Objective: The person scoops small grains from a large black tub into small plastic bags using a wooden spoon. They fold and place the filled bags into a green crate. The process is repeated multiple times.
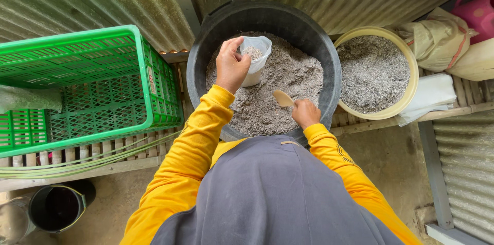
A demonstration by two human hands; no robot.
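head view: left hand (232,66) was closed on the rim of a small clear plastic bag (256,54), partly filled with grey granular mix, held over the black tub (329,54). right hand (305,113) gripped a pale scoop (283,98), its bowl just above the mix inside the tub. yellow basin (411,77) of similar grey material sat just right of the tub on the slatted worktop (77,155); green crate (103,85) stood to the left.
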